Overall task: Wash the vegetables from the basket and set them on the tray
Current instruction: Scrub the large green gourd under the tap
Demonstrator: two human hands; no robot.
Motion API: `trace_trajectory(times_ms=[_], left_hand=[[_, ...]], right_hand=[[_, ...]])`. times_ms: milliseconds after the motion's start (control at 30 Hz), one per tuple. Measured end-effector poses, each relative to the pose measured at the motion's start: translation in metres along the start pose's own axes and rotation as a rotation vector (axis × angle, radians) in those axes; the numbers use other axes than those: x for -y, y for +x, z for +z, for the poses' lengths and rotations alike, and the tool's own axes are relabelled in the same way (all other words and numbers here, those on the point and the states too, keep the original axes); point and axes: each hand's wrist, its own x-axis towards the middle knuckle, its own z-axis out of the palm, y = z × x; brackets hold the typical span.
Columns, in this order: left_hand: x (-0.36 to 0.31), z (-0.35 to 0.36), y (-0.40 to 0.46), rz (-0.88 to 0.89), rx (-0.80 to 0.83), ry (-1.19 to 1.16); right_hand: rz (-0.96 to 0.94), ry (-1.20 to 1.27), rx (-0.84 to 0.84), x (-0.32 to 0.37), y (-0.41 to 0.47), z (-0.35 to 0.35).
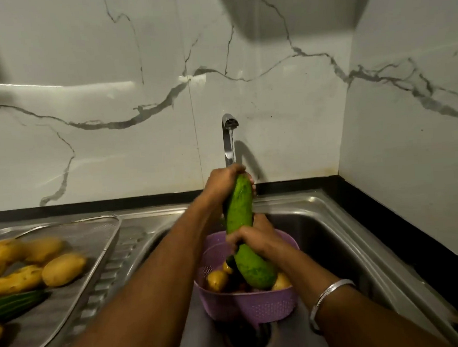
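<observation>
The bottle gourd (242, 226) stands nearly upright under the tap (229, 125), over the purple basket (253, 304); left hand (223, 183) fingers wrap its top, right hand (256, 238) grips mid-length (probably rubbing). The tray (76, 284) lies left.

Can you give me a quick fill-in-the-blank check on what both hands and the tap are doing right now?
1. Both hands grip the long green ____ under the tap.
2. The left hand holds its ____ end; the right hand grips lower.
3. The purple basket sits in the ____.
4. Washed potatoes lie on the ____.

Missing words: gourd; upper; sink; tray
</observation>
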Motion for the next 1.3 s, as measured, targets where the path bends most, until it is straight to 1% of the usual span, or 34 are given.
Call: trace_trajectory(times_ms=[67,100,167,200,233,267,300,367,400,467,500,533,567,600,633,700,800,833,867,900,933,967,1000,1067,1100,1167,1200,1233,1300], left_hand=[[-0.004,-0.006,0.0,-0.085,0.206,-0.15],[-0.004,-0.009,0.001,-0.101,0.262,-0.199],[-0.001,-0.012,-0.001,-0.107,0.323,-0.302],[0.002,-0.012,-0.003,-0.091,0.321,-0.349],[0.006,-0.01,-0.004,-0.042,0.294,-0.384],[0.013,-0.007,-0.005,0.05,0.228,-0.38],[0.02,-0.003,-0.004,0.162,0.118,-0.312],[0.028,0.004,-0.006,0.378,-0.095,-0.078],[0.029,0.008,-0.007,0.436,-0.162,0.028],[0.024,0.014,-0.006,0.497,-0.25,0.276],[0.019,0.015,-0.007,0.514,-0.274,0.388],[0.014,0.018,-0.008,0.509,-0.278,0.44],[0.006,0.019,-0.011,0.478,-0.267,0.423],[-0.002,0.02,-0.012,0.43,-0.246,0.356],[-0.007,0.021,-0.013,0.361,-0.223,0.275],[-0.016,0.013,-0.013,0.189,-0.168,0.133],[-0.01,-0.003,-0.013,-0.058,0.075,-0.17],[-0.002,-0.005,-0.014,-0.081,0.132,-0.263],[0.006,-0.003,-0.016,-0.064,0.157,-0.341],[0.014,0.001,-0.017,-0.021,0.143,-0.41],[0.022,0.005,-0.017,0.051,0.094,-0.463],[0.029,0.008,-0.015,0.15,0.02,-0.463],[0.034,0.012,-0.013,0.262,-0.068,-0.38],[0.041,0.013,-0.011,0.465,-0.24,-0.057],[0.042,0.012,-0.011,0.549,-0.302,0.089],[0.042,0.01,-0.014,0.698,-0.36,0.294],[0.04,0.009,-0.015,0.738,-0.376,0.386],[0.036,0.008,-0.014,0.742,-0.387,0.478],[0.021,0.006,-0.014,0.659,-0.355,0.568]], right_hand=[[0.039,0.047,0.037,0.003,-0.003,-0.005],[0.048,0.064,0.051,0.003,-0.002,-0.006],[0.071,0.058,0.048,0.005,-0.004,-0.006],[0.075,0.032,0.016,0.005,-0.003,-0.004],[0.08,0.005,-0.018,0.006,-0.004,-0.003],[0.08,-0.007,-0.047,0.006,-0.004,-0.001],[0.073,-0.007,-0.082,0.006,-0.003,0.001],[0.047,-0.013,-0.172,0.004,0.0,0.005],[0.042,-0.017,-0.223,0.002,0.004,0.008],[0.025,-0.026,-0.316,0.0,0.007,0.013],[0.02,-0.038,-0.365,-0.001,0.008,0.015],[0.013,-0.06,-0.418,-0.002,0.008,0.016],[-0.001,-0.09,-0.454,-0.001,0.006,0.016],[-0.026,-0.136,-0.473,0.0,0.005,0.014],[-0.042,-0.189,-0.47,0.001,0.001,0.009],[-0.066,-0.292,-0.41,0.006,-0.006,0.0],[-0.055,-0.334,-0.264,0.008,-0.01,-0.011],[-0.042,-0.322,-0.234,0.008,-0.01,-0.012],[-0.035,-0.295,-0.222,0.008,-0.009,-0.012],[-0.018,-0.258,-0.219,0.009,-0.006,-0.01],[-0.012,-0.218,-0.219,0.009,-0.004,-0.008],[-0.007,-0.193,-0.221,0.011,-0.001,-0.004],[-0.011,-0.173,-0.221,0.009,0.003,-0.001],[-0.005,-0.129,-0.239,0.009,0.008,0.006],[0.001,-0.125,-0.259,0.008,0.01,0.008],[-0.001,-0.208,-0.325,0.006,0.01,0.009],[-0.011,-0.252,-0.346,0.005,0.009,0.009],[-0.022,-0.28,-0.349,0.006,0.006,0.008],[-0.054,-0.317,-0.319,0.006,0.001,0.004]])
